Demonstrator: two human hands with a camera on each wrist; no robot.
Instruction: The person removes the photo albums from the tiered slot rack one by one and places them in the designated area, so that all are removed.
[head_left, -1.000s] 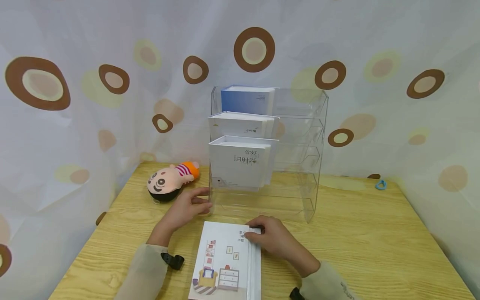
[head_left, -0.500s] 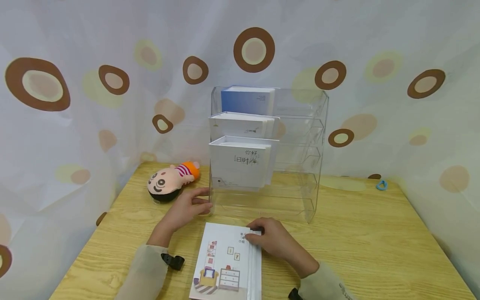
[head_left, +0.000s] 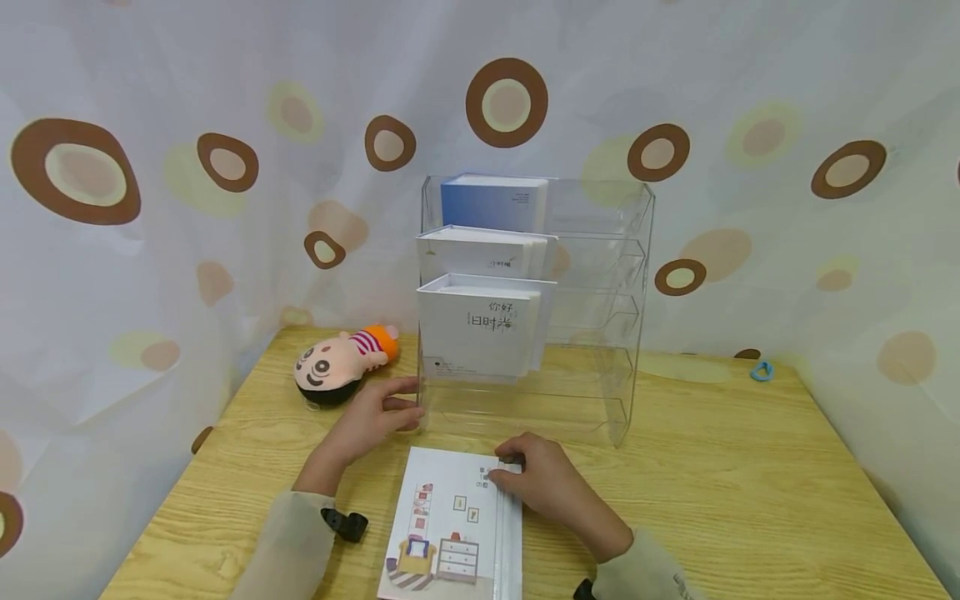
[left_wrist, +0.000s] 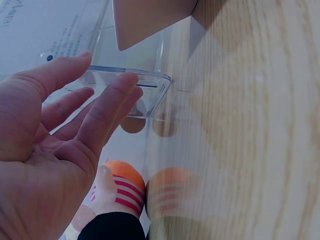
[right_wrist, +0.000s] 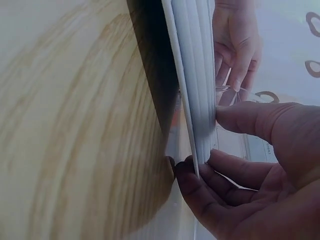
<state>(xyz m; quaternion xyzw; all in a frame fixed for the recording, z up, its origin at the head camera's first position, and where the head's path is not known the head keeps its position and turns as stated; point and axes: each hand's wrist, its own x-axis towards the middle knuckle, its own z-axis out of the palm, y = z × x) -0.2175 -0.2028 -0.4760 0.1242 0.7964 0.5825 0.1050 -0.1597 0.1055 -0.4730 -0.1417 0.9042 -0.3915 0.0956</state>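
Right hand [head_left: 555,483] clamped on the picture book [head_left: 438,521], thumb on the cover, fingers tucked underneath at the far right corner; from that grip the book runs leftward and back toward the person, armchair-and-drawers scene facing up, a dark shadow on the wooden table [head_left: 750,483] beneath it; and over at the left hand [head_left: 375,417], thumb and fingers apart, touching the left side of the clear rack [head_left: 573,408]; that rack stands just beyond the right-hand grip, with a white front book [head_left: 472,337], a white middle book [head_left: 468,254] and a blue book [head_left: 487,207] stepped upward; plush doll [head_left: 333,362] lying just left of the left hand; small blue loop [head_left: 762,371] well off to the right of the grip!
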